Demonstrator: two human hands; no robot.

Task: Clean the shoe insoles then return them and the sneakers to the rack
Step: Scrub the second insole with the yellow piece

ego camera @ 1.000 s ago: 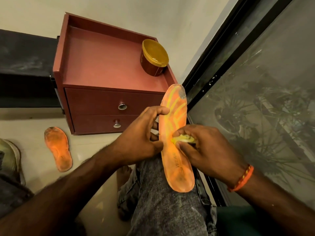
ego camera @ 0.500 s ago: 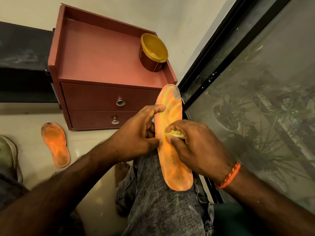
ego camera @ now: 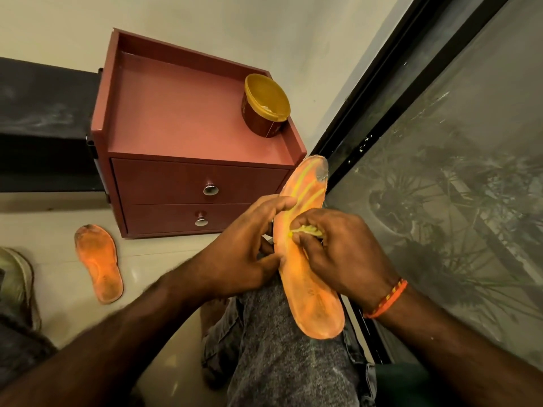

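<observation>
Orange insole (ego camera: 311, 289) propped on knee; left hand (ego camera: 244, 259) grips its edge, right hand (ego camera: 338, 254) pinches yellow cloth (ego camera: 307, 229). Brace firmly, scrub toward grimy toe (1 more insole (ego camera: 98, 264) on floor).

The first insole (ego camera: 311, 289) is orange with yellow streaks across the forefoot and a grey worn patch at the toe. It lies lengthwise on a knee in grey jeans, toe end pointing away and raised, heel end nearest. The second insole (ego camera: 100, 264) is orange with dark soiling at toe and heel; it lies flat on the pale floor, left of the first. A sneaker (ego camera: 16, 282), pale and dirty, sits at the left edge, partly cut off.
</observation>
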